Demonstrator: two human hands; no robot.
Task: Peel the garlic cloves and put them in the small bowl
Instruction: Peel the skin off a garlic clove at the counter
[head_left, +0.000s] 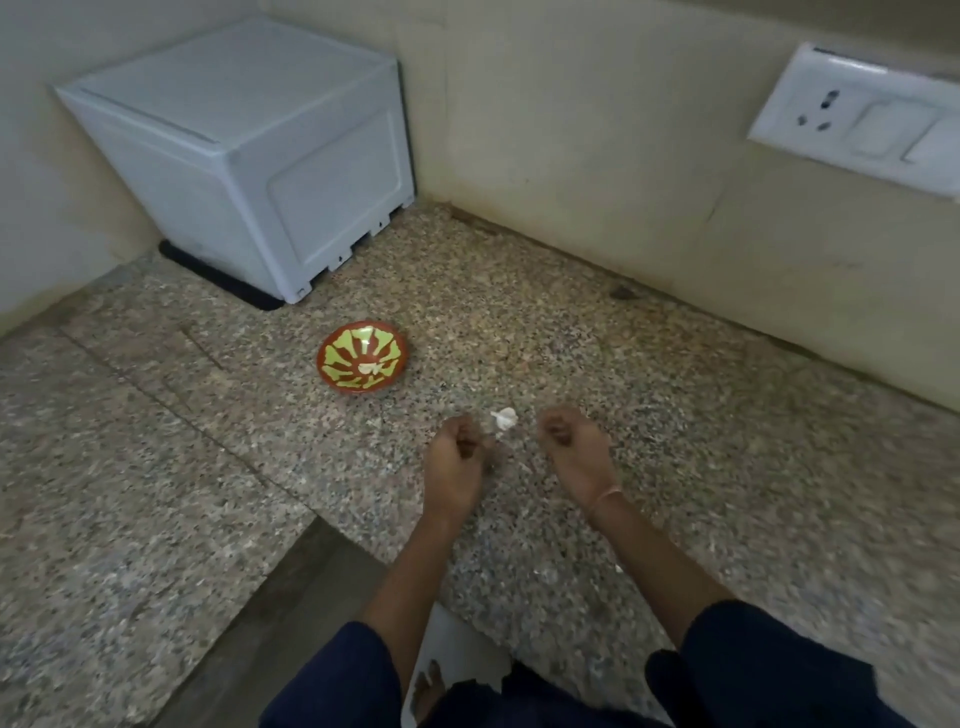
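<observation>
1. The garlic (504, 420) is lying on the table (675, 441) between my hands, just past the knuckles and slightly nearer my left hand (457, 452). Its long axis is too blurred to tell.
2. Both hands are curling. My right hand (569, 447) is showing nothing inside, and I cannot tell for the left.
3. I am counting one garlic piece and one bowl (332, 376), which is sitting further out to the left.

A: Light?
B: Dim, flat, greenish indoor light; shadows faint beside the curled fingers (462, 441).
A: Sharpness?
B: Motion blur smears fingers and the speckled granite counter (779, 519) right of them; frame edges bow.
</observation>
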